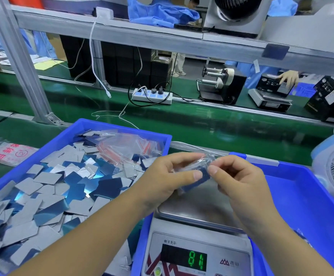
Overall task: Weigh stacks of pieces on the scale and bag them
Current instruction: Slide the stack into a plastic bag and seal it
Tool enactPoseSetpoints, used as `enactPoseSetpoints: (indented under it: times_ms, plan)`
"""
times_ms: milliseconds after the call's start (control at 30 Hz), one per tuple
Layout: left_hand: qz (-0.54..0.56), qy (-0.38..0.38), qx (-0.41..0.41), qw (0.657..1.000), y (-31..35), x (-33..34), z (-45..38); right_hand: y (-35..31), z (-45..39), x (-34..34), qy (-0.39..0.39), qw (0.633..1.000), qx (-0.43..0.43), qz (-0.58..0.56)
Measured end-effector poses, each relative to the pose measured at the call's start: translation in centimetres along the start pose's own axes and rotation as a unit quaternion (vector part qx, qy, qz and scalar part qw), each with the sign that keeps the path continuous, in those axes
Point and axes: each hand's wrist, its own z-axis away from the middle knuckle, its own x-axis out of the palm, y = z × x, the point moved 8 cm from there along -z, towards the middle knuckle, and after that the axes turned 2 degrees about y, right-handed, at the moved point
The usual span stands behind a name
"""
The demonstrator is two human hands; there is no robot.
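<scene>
Glowing green digits mark the scale [198, 253] nearest the camera, its steel pan bare. Just above the pan, the left hand [166, 176] and right hand [239, 178] pinch a clear bag [197, 166] holding a blue stack [199, 181]. Left lies a tray [122, 125] of loose pieces [48, 188]. Beyond, a power strip [152, 96].

Left tray [66, 134]: bright blue. Pieces [48, 188]: matt grey and glossy blue faces, mixed. Small bags [122, 148]: clear, red strip. Conveyor belt [182, 120]: dark green. Scale [198, 253]: pale grey housing, steel-coloured pan, green digits on black, apparently "81". Held stack [203, 177]: dark blue.
</scene>
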Motion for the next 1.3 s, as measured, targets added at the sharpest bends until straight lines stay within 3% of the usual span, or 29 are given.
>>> enactPoseSetpoints:
  times_ms: [100,167,333,500,633,767,1033,1300]
  plan:
    - [-0.039,0.021,0.009,0.999,0.0,-0.3,-0.1,-0.9,0.2,0.4,-0.011,0.986,-0.079,0.147]
    - [-0.072,0.018,0.019,0.997,0.0,-0.2,-0.1,-1.2,0.2,0.5,-0.016,0.978,-0.103,0.182]
    - [-0.07,0.051,0.056,0.995,0.8,-0.7,0.0,-0.3,-0.1,0.1,-0.026,0.99,-0.071,0.123]
    - [-0.035,0.086,0.012,0.996,0.0,-1.7,-0.2,0.2,-0.4,-0.2,-0.013,0.988,-0.062,0.139]
    - [0.044,0.078,-0.04,0.995,-0.8,-1.7,-0.3,0.2,-0.5,-0.5,0.006,0.997,-0.051,0.064]
    - [0.055,0.082,-0.055,0.994,-0.8,-2.0,-0.3,0.5,-0.7,-0.4,-0.001,1.0,-0.018,-0.015]
    - [-0.023,0.072,-0.035,0.997,-0.8,-1.9,-0.5,0.6,-0.5,0.1,-0.03,0.999,0.001,-0.014]
    - [0.03,0.058,-0.066,0.996,-1.2,-1.7,-0.3,1.3,-0.8,-0.7,-0.002,0.999,0.034,-0.04]
